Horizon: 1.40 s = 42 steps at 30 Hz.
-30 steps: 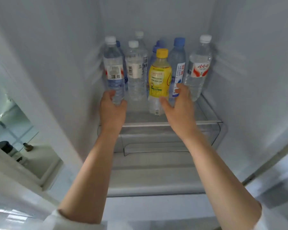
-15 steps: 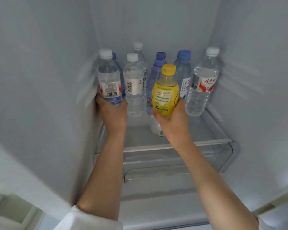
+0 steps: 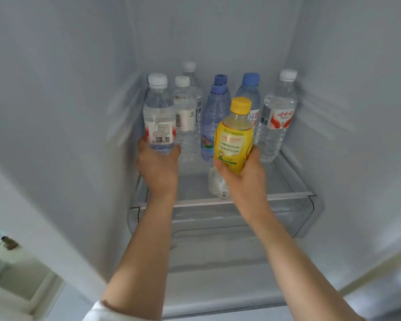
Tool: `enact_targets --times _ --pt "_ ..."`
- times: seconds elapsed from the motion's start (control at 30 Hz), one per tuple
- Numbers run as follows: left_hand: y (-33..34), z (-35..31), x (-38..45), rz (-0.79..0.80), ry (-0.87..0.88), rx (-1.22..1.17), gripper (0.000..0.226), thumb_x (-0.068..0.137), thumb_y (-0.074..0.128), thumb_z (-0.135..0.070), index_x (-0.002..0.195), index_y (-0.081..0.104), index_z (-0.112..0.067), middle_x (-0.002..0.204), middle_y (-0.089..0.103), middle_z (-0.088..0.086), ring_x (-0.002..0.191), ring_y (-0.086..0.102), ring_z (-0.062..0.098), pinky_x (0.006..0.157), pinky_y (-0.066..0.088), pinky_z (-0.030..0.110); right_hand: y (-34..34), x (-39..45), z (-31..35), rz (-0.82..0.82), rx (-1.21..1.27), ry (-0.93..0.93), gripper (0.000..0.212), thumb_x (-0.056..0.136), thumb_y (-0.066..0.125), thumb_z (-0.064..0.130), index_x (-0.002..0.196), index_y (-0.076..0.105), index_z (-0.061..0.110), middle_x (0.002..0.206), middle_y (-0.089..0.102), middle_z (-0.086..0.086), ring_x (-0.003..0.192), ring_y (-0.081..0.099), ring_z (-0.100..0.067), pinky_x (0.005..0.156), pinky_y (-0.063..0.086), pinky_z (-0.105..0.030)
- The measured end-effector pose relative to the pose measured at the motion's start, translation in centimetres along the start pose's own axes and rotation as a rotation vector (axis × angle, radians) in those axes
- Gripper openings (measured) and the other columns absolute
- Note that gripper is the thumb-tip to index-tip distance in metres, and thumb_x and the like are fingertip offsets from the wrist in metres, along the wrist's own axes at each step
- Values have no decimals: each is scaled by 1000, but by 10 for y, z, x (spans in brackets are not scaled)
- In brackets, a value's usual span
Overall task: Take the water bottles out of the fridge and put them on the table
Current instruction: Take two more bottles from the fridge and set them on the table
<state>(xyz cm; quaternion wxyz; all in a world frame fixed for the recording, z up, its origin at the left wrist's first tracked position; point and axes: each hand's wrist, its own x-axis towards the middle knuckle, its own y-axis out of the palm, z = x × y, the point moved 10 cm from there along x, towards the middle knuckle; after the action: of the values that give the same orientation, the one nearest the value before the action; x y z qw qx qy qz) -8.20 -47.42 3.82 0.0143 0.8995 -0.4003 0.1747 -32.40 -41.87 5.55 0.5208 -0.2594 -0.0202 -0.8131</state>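
Note:
Inside the open fridge, my left hand (image 3: pixel 159 164) grips the base of a clear water bottle (image 3: pixel 159 119) with a white cap and a red-and-white label, lifted off the glass shelf (image 3: pixel 241 198). My right hand (image 3: pixel 243 177) grips a yellow bottle (image 3: pixel 233 140) with a yellow cap, also raised above the shelf. Behind them stand several more bottles: a clear white-capped one (image 3: pixel 185 117), a blue-tinted one (image 3: pixel 214 121), a blue-capped one (image 3: pixel 250 89) and a clear one with a red label (image 3: pixel 276 117) at the right.
The fridge's white side walls (image 3: pixel 67 112) close in left and right. A small white container (image 3: pixel 215 184) sits on the shelf under my right hand. A transparent drawer (image 3: pixel 218 228) lies below the shelf. At the lower left, part of a room shows past the fridge edge.
Both hands closed round their bottles and lifted them off the shelf toward me. The yellow bottle rose clear of the small white container.

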Motion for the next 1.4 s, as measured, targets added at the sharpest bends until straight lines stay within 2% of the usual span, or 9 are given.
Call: enact_targets --times 0.13,0.23,0.33,0.5,0.67,0.87,1.0,1.27,1.4 --pt "-20 -20 -25 14 39 26 64 60 87 -25 118 62 -12 107 72 6 93 69 22 83 56 35 -27 -19 19 -12 70 -40 52 78 78 19 117 43 11 107 62 6 91 60 -3 72 42 -3" --pt "-41 -44 -49 25 62 13 64 61 87 -27 119 62 -15 104 72 -1 88 67 14 80 54 25 -50 -34 35 -10 124 -58 49 78 78 18 113 43 15 101 61 14 90 62 0 72 45 -8" --pt "-65 -66 -80 37 81 16 61 60 86 -31 116 64 -20 98 73 -5 84 68 12 75 54 25 -74 -53 46 -14 141 -88 53 76 79 18 115 44 10 104 64 4 94 64 -8 76 49 -14" --pt "-100 -69 -141 84 29 74 50 60 86 -37 103 63 -27 81 66 -18 79 64 -1 71 50 19 -98 -88 52 35 127 -96 55 73 82 16 114 47 6 103 63 3 86 62 -1 72 45 -6" --pt "-130 -47 -197 111 -2 135 44 58 88 -35 93 63 -22 79 67 -13 76 66 6 75 56 34 -110 -132 39 80 137 -30 51 72 82 14 108 45 13 97 59 12 82 60 6 68 43 -4" --pt "-157 -19 -251 186 -62 184 51 59 88 -31 102 61 -22 79 62 -19 75 60 -6 64 43 10 -125 -189 18 106 110 64 52 73 81 15 108 42 15 96 59 11 82 59 8 65 44 -4" --pt "-175 -1 -284 266 -88 194 50 60 88 -28 100 59 -19 80 64 -16 75 61 -4 59 41 6 -137 -234 9 122 67 101 55 74 81 18 115 43 13 100 62 7 87 62 1 69 49 -8" --pt "-260 37 -378 403 -148 180 49 62 87 -30 98 54 -29 84 66 -16 79 65 5 67 50 25 -177 -376 10 117 57 217 62 72 82 15 121 44 10 104 62 4 87 62 -1 70 47 -7" --pt "-320 48 -444 464 -160 164 49 63 87 -25 97 52 -31 82 64 -17 74 61 -10 59 45 6 -210 -469 13 93 38 294 60 72 82 15 119 44 14 105 63 1 91 63 -6 73 48 -11"
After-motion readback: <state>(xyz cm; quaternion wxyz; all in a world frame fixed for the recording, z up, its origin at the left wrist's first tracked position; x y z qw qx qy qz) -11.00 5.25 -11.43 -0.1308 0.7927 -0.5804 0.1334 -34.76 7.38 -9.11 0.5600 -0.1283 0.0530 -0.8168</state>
